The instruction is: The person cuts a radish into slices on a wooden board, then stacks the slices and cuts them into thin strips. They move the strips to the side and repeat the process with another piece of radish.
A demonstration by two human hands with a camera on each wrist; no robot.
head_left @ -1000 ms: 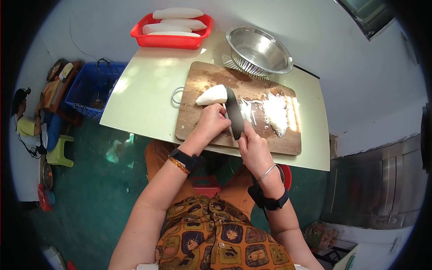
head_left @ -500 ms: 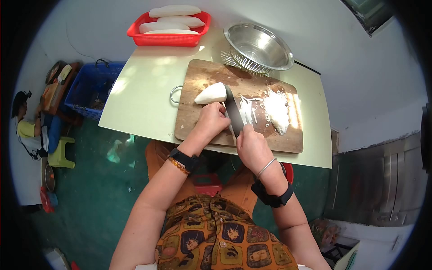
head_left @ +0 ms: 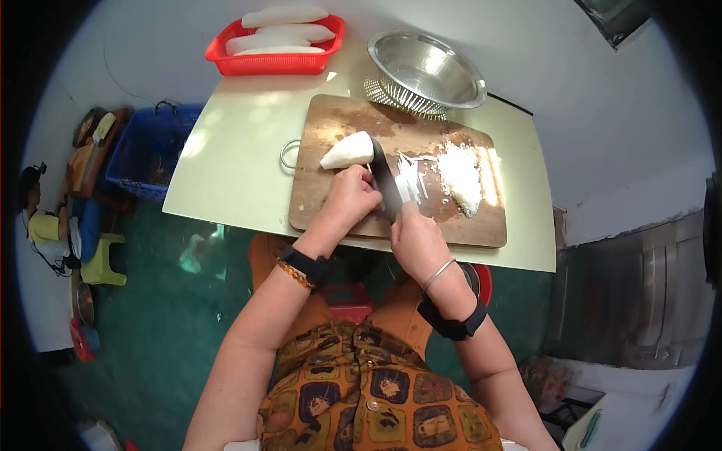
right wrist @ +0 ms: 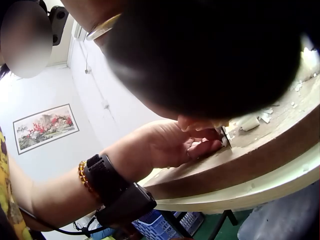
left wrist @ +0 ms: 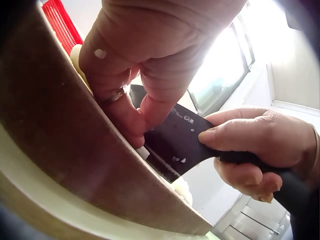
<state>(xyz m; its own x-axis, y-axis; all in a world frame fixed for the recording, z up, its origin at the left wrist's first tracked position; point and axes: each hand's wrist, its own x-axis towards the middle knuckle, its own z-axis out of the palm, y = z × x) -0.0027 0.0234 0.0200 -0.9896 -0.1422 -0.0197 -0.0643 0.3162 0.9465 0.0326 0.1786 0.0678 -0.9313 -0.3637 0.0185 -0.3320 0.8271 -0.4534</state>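
My left hand [head_left: 352, 197] rests on the wooden cutting board [head_left: 323, 120], its fingers bent beside the knife blade. Under its fingertips, in the left wrist view, shows a small white radish piece [left wrist: 143, 152]. The right hand [head_left: 418, 237] grips the handle of a dark, broad-bladed kitchen knife [left wrist: 175, 135], edge down at the board and flat close against the left fingers. Just beyond the left hand lies a larger peeled radish chunk [head_left: 347, 151]. Cut radish strips [head_left: 410, 177] lie right of the blade, and a finely chopped white heap [head_left: 460, 180] sits farther right.
At the back left of the table [head_left: 233, 165] stands a red basket [head_left: 271, 66] of peeled radishes. A steel basin [head_left: 451, 83] rests on a perforated colander [head_left: 391, 96] behind the board. A blue crate [head_left: 139, 150] and another person [head_left: 47, 225] are off to the left.
The knife has shifted slightly, with both hands staying close together at the same part of the board. The head view has tilted a little, so the table sits higher in it.
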